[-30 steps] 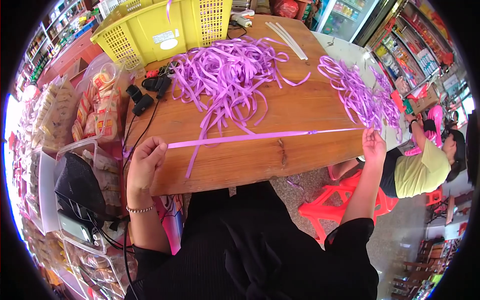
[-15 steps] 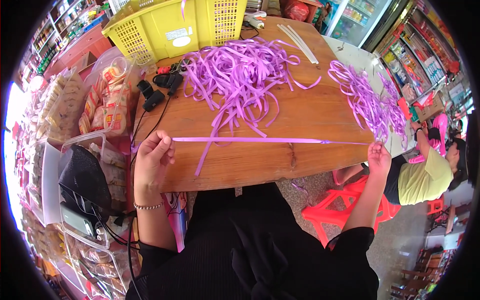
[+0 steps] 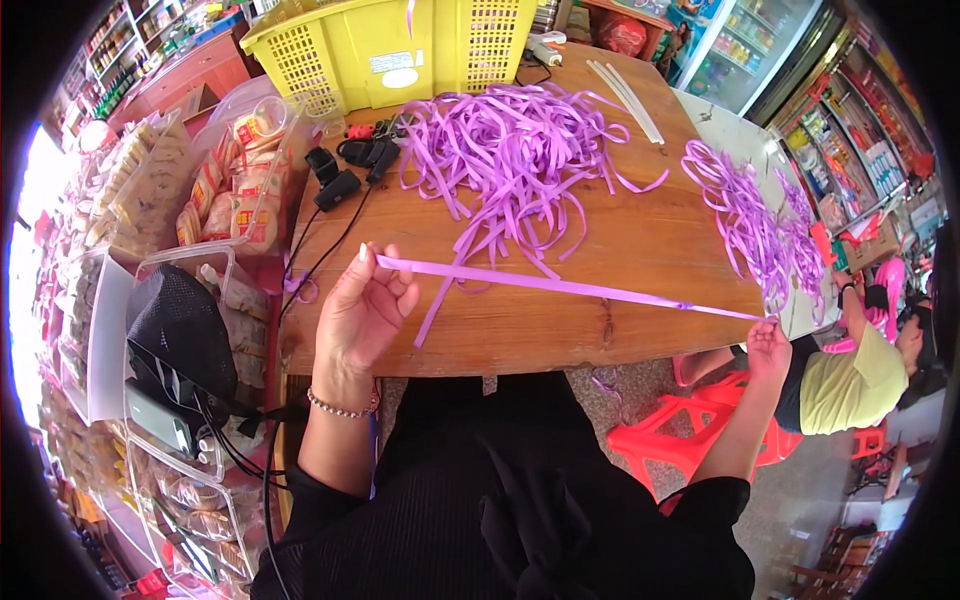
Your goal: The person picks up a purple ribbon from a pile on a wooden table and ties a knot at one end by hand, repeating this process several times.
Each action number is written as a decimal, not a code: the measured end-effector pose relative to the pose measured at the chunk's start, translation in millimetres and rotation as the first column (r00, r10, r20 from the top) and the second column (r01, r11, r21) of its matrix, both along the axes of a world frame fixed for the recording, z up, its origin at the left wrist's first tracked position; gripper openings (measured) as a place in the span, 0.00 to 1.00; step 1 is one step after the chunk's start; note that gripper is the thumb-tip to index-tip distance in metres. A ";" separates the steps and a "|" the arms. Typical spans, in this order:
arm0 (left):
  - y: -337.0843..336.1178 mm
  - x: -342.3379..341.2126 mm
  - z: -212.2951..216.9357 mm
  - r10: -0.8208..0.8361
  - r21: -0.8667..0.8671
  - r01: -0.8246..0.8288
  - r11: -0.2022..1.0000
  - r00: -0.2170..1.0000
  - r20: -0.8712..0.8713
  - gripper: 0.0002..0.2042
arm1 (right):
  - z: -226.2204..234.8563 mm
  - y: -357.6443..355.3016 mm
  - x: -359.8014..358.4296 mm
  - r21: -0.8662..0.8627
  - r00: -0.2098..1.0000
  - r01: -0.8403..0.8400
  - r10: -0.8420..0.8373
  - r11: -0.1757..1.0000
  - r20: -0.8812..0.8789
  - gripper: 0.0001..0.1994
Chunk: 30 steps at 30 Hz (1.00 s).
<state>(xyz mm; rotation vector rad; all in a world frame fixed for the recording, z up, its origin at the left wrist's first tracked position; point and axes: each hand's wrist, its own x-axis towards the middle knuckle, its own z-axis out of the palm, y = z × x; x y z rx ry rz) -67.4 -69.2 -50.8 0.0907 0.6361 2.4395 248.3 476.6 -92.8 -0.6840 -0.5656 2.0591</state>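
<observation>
A purple ribbon (image 3: 560, 286) is stretched taut across the front of the wooden table, slanting down toward the right, with a small knot near its right end. My left hand (image 3: 366, 305) pinches its left end between thumb and forefinger, the other fingers loosely curled. At the table's right corner, my right hand (image 3: 768, 350) is closed on the thin right end. Behind the ribbon lies a big tangled heap of purple ribbons (image 3: 520, 150), one loose tail hanging toward me under the stretched piece.
More purple ribbons (image 3: 735, 215) hang over a white table at right. A yellow crate (image 3: 430, 60) stands behind the heap, white sticks (image 3: 628, 100) beside it. Black cabled devices (image 3: 335, 185) lie left, near packed snack boxes (image 3: 240, 200). Red stools (image 3: 670, 440) and a seated person (image 3: 855, 390) are right.
My left hand has risen and moved right, turning its palm more into view. The ribbon now slants instead of lying level. The whole view has shifted slightly.
</observation>
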 end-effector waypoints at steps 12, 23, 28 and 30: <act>36.1 28.2 45.9 -0.143 -0.161 0.066 0.985 0.838 -0.527 0.23 | 101.8 -198.3 -128.9 0.764 0.703 -0.612 -0.300 0.205 0.644 0.17; 55.2 49.2 65.4 -0.435 -0.200 0.387 0.900 0.783 -0.445 0.45 | 136.9 -322.7 -166.1 0.823 0.651 -0.557 0.560 -0.105 0.512 0.08; 54.7 56.9 59.9 -0.436 -0.205 0.391 0.897 0.857 -0.274 0.36 | 133.2 -331.3 -161.3 0.728 0.619 -0.673 0.637 0.127 0.461 0.04; 51.5 59.6 55.1 -0.474 -0.177 0.440 0.880 0.834 -0.284 0.30 | 133.6 -329.6 -160.5 0.767 0.706 -0.603 0.593 0.218 0.386 0.04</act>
